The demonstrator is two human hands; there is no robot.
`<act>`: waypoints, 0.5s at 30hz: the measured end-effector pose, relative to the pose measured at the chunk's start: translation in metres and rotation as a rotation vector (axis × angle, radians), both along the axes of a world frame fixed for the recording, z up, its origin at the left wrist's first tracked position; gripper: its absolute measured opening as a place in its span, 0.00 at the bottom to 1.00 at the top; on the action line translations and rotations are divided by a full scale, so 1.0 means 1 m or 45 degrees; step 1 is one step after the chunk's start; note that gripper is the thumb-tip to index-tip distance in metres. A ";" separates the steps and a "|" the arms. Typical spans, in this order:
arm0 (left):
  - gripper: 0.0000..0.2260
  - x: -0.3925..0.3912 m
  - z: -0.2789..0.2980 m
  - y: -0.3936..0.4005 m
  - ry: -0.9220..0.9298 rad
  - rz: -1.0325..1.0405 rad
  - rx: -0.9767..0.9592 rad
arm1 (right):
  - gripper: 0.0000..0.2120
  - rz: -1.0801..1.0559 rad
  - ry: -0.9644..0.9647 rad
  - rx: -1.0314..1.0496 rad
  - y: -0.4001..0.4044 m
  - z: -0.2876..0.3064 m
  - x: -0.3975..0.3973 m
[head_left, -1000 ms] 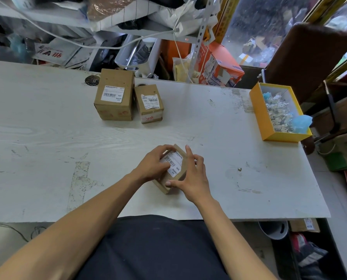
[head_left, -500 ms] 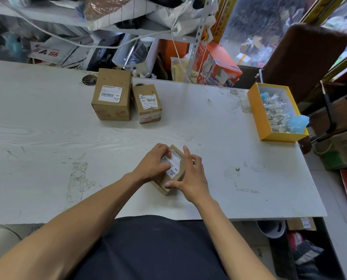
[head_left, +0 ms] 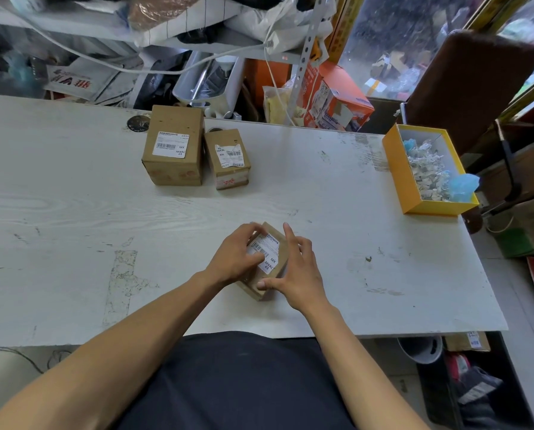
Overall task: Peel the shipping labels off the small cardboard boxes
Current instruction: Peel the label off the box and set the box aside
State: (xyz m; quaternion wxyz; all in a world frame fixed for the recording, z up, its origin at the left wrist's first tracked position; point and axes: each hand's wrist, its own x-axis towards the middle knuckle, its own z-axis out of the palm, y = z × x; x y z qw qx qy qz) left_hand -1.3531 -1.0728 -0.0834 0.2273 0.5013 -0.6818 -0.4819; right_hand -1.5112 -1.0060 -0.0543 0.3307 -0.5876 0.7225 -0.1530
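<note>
While your right hand still holds the small box, your left hand has slid back, fingers now picking at its label.

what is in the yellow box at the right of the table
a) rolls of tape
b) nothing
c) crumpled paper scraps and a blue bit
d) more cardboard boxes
c: the yellow box holds a heap of crumpled whitish scraps with a blue piece at its near end.
</note>
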 end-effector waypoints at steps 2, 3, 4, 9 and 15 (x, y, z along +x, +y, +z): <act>0.15 -0.001 -0.001 0.000 -0.011 -0.027 -0.041 | 0.62 0.012 0.008 0.004 -0.001 0.000 0.000; 0.16 0.000 -0.002 0.001 -0.010 -0.032 -0.047 | 0.62 0.013 0.008 0.004 -0.001 0.000 0.000; 0.18 0.001 -0.003 0.002 0.004 -0.029 -0.040 | 0.62 0.007 0.006 0.001 -0.001 -0.001 0.000; 0.28 0.003 -0.005 0.006 0.019 0.032 -0.052 | 0.61 0.000 0.007 -0.003 0.001 -0.002 0.000; 0.25 0.002 0.000 0.007 -0.022 0.064 -0.073 | 0.61 -0.007 0.005 -0.004 0.000 -0.003 0.000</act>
